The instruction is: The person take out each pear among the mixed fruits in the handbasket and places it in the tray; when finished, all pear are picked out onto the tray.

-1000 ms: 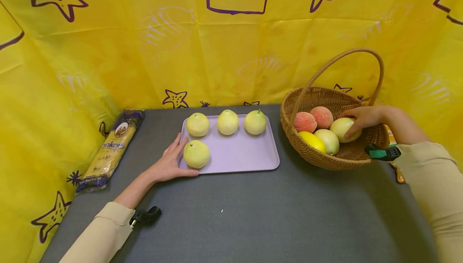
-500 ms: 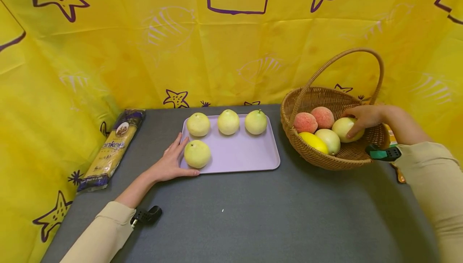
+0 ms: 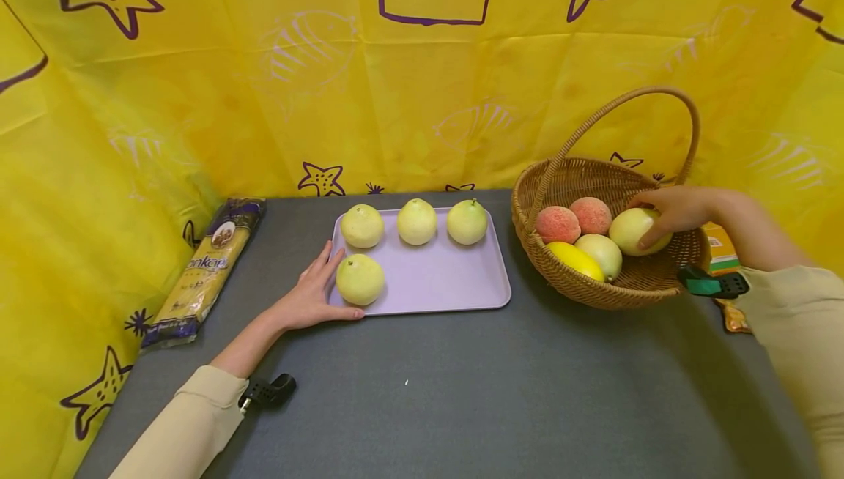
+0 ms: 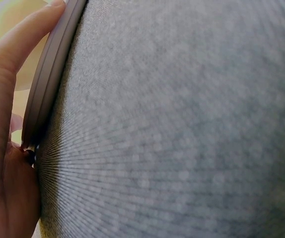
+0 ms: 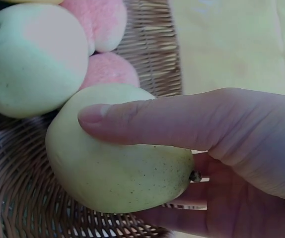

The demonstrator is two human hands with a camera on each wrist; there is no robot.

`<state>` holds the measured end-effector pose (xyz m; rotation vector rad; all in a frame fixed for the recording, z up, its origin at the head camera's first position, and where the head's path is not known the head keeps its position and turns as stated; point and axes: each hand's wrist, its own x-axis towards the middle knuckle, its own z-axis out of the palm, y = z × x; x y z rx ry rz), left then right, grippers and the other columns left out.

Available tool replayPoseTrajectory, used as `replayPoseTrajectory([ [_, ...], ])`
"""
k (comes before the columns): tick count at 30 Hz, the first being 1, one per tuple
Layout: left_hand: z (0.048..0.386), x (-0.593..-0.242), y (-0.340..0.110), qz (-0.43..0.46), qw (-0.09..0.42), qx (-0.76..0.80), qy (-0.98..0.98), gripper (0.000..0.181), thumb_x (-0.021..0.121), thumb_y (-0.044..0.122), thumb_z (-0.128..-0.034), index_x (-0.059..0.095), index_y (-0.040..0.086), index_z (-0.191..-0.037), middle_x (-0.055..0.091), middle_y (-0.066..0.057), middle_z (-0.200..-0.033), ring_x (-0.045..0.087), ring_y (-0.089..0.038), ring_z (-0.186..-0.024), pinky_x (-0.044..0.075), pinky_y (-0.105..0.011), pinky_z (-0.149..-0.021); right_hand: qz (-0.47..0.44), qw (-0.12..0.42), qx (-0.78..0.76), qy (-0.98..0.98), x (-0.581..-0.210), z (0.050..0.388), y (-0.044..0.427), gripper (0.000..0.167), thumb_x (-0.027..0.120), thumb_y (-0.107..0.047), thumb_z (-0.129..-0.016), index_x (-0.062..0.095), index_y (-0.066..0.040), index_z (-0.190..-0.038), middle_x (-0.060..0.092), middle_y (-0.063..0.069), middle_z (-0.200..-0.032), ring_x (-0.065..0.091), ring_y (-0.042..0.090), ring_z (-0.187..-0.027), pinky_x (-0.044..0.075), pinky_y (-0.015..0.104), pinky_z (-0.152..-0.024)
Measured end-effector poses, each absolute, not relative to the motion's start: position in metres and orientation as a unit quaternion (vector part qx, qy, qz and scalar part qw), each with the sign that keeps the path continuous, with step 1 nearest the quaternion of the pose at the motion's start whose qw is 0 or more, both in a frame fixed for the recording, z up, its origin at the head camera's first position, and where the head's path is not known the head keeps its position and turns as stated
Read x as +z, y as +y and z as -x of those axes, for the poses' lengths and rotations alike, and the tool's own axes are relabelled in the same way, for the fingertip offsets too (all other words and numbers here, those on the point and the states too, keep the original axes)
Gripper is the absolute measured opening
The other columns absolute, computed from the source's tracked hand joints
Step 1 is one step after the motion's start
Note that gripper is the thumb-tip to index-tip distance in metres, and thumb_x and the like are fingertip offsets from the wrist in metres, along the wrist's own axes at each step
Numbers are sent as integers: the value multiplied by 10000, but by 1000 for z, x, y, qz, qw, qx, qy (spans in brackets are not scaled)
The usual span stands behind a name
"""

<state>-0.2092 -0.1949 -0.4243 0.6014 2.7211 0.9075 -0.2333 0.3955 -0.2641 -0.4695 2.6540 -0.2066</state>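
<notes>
Your right hand, gripping a pale-green fruit, shifts slightly toward 2 o'clock.
It's still in the wicker basket; your outstretched left hand touches the tray.

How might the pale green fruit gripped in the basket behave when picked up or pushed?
The pale green fruit would probably roll if pushed, given its rounded body. Its smooth-looking skin could slip somewhat in the right hand. It seems fairly firm, since no dent shows where the hand grips it.
</notes>
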Motion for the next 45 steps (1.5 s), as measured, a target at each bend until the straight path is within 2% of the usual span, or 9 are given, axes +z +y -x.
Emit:
replayPoseTrajectory([
  [6, 208, -424, -196, -201, 105, 309, 924, 1231, 799, 577, -708, 84, 68, -1570, -121, -190, -1609, -16, -450, -1448, 43, -683, -1078, 167, 196, -107, 960, -259, 226, 393, 681, 818, -263, -793, 501, 71, -1295, 594, 136, -1111, 565, 259, -932, 457, 408, -763],
  [15, 207, -423, -197, -199, 106, 306, 925, 1227, 799, 573, -711, 85, 66, -1570, -121, -192, -1608, -18, -451, -1448, 42, -683, -1078, 170, 167, -142, 961, -251, 209, 388, 652, 803, -258, -806, 504, -1, -1324, 589, 94, -1061, 531, 217, -877, 442, 374, -717],
  [31, 208, -423, -197, -196, 107, 304, 926, 1229, 795, 583, -710, 74, 90, -1575, -120, -182, -1611, -13, -455, -1447, 52, -691, -1074, 125, 126, -192, 965, -254, 188, 365, 653, 782, -353, -828, 488, -133, -1368, 616, 102, -1086, 554, 243, -846, 435, 379, -672],
  [38, 208, -422, -195, -201, 108, 307, 924, 1235, 800, 578, -707, 76, 77, -1572, -122, -173, -1612, -16, -453, -1448, 51, -681, -1080, 99, 122, -233, 960, -256, 177, 351, 660, 758, -380, -850, 457, -173, -1400, 542, 135, -1255, 533, 297, -963, 422, 406, -701],
  [45, 208, -423, -195, -201, 107, 304, 925, 1235, 795, 584, -709, 68, 85, -1574, -125, -177, -1611, -19, -453, -1448, 51, -683, -1080, 109, 118, -271, 949, -256, 169, 339, 663, 747, -333, -868, 432, -170, -1428, 496, 151, -1311, 519, 334, -1038, 432, 440, -740],
])
